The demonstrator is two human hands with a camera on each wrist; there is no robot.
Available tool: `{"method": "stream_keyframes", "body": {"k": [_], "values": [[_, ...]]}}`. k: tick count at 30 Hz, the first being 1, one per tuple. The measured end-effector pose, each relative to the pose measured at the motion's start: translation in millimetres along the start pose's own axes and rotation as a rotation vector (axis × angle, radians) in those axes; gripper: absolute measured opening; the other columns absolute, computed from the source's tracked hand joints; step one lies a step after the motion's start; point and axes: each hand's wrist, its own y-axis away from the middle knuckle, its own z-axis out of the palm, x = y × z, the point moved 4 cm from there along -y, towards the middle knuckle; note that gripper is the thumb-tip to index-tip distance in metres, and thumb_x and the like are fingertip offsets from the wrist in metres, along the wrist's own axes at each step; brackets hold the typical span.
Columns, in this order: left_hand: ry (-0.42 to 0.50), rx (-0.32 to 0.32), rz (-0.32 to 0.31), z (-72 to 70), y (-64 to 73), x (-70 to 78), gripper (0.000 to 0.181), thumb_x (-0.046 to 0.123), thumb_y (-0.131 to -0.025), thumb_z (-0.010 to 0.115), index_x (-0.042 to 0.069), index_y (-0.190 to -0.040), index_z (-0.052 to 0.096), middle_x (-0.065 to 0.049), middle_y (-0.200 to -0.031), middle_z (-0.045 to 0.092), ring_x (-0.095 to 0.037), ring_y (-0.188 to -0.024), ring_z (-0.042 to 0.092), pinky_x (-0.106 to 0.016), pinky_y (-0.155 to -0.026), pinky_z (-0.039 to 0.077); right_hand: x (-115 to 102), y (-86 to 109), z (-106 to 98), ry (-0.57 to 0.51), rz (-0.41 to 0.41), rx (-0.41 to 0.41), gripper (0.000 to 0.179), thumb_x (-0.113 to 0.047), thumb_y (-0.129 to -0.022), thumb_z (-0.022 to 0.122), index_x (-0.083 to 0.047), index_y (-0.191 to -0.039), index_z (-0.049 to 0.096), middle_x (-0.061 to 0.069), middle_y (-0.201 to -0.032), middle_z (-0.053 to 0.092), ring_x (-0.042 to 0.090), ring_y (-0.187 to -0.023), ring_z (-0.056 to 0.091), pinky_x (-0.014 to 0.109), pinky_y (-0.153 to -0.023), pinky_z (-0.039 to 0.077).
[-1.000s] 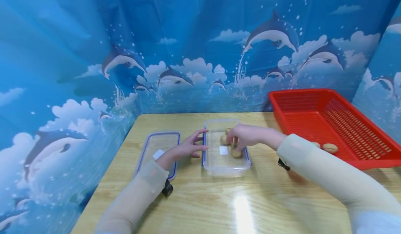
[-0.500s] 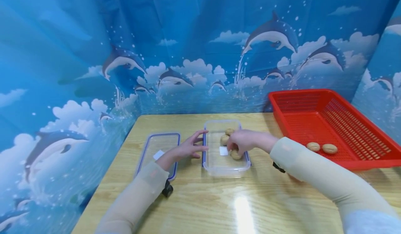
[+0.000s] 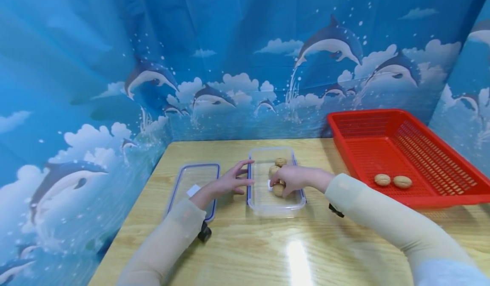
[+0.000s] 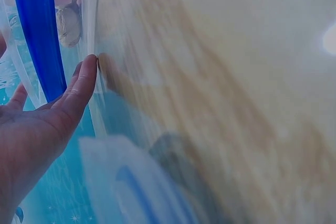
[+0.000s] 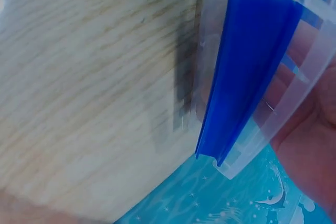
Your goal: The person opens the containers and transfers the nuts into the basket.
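Observation:
A clear plastic container (image 3: 275, 210) with blue clips stands at mid-table. My right hand (image 3: 294, 178) reaches into it, fingers curled round a walnut (image 3: 278, 190) low over its floor. Two more walnuts lie farther back inside, one of them (image 3: 280, 162) near the far end. At the container's left side, my left hand (image 3: 229, 181) touches the wall with spread, fairly straight fingers. The left wrist view shows those fingers by a blue clip (image 4: 39, 38). In the right wrist view, another blue clip (image 5: 247, 72) and the clear wall partly hide my right hand (image 5: 310, 114).
Left of the container a clear lid (image 3: 200, 174) with a blue seal lies on the table, partly beneath my left forearm. A red basket (image 3: 367, 148) stands at the right, holding two walnuts (image 3: 402, 182). A blue dolphin-print curtain (image 3: 237, 56) hangs behind the wooden table (image 3: 245, 252).
My right hand has shifted left and slightly nearer within the container, and the walnut in its fingers has moved left with it. The left hand has stayed put.

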Motion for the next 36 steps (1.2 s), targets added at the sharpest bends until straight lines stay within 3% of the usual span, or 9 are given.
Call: {"method": "stream_keyframes", "body": {"k": [7, 15, 22, 32, 36], "values": [[0.002, -0.005, 0.024, 0.9, 0.0, -0.6, 0.068, 0.018, -0.097, 0.061, 0.027, -0.154, 0.025, -0.021, -0.156, 0.021, -0.040, -0.138, 0.030, -0.041, -0.081, 0.056, 1.0, -0.8, 3.8, -0.016, 0.008, 0.019, 0.043, -0.006, -0.079, 0.078, -0.005, -0.120, 0.067, 0.002, -0.109, 0.066, 0.010, -0.086, 0.058, 0.028, -0.078, 0.050], [0.003, -0.007, 0.024, 1.0, -0.6, -2.2, 0.070, 0.018, -0.096, 0.062, 0.026, -0.154, 0.024, -0.021, -0.156, 0.021, -0.040, -0.137, 0.031, -0.041, -0.081, 0.056, -1.7, 1.0, 2.9, -0.021, -0.034, 0.036, 0.041, -0.006, -0.079, 0.077, -0.004, -0.118, 0.068, -0.001, -0.101, 0.066, 0.006, -0.073, 0.052, 0.026, -0.070, 0.048], [0.003, -0.018, 0.022, 1.3, -0.4, -3.1, 0.069, 0.017, -0.096, 0.061, 0.027, -0.154, 0.024, -0.022, -0.156, 0.020, -0.041, -0.135, 0.034, -0.041, -0.082, 0.055, -8.0, 12.0, -9.6, -0.184, -0.047, 0.072, 0.044, -0.004, -0.082, 0.074, 0.000, -0.124, 0.063, 0.002, -0.110, 0.064, 0.009, -0.079, 0.059, 0.028, -0.073, 0.052], [0.000, -0.016, 0.019, -0.5, -2.0, -2.3, 0.068, 0.018, -0.096, 0.062, 0.028, -0.153, 0.025, -0.021, -0.156, 0.020, -0.040, -0.136, 0.033, -0.041, -0.081, 0.056, -13.4, 48.1, -43.1, -0.236, -0.002, 0.191, 0.045, -0.008, -0.085, 0.075, -0.004, -0.128, 0.062, 0.015, -0.130, 0.058, 0.010, -0.085, 0.063, 0.027, -0.074, 0.054], [0.001, -0.026, 0.031, -0.8, -1.5, -1.9, 0.070, 0.017, -0.096, 0.062, 0.025, -0.154, 0.023, -0.021, -0.157, 0.020, -0.040, -0.136, 0.033, -0.041, -0.081, 0.056, -12.8, 65.7, -54.9, -0.249, 0.038, 0.230, 0.045, -0.010, -0.086, 0.075, -0.006, -0.129, 0.062, 0.013, -0.132, 0.058, 0.013, -0.090, 0.064, 0.029, -0.076, 0.055]]}}
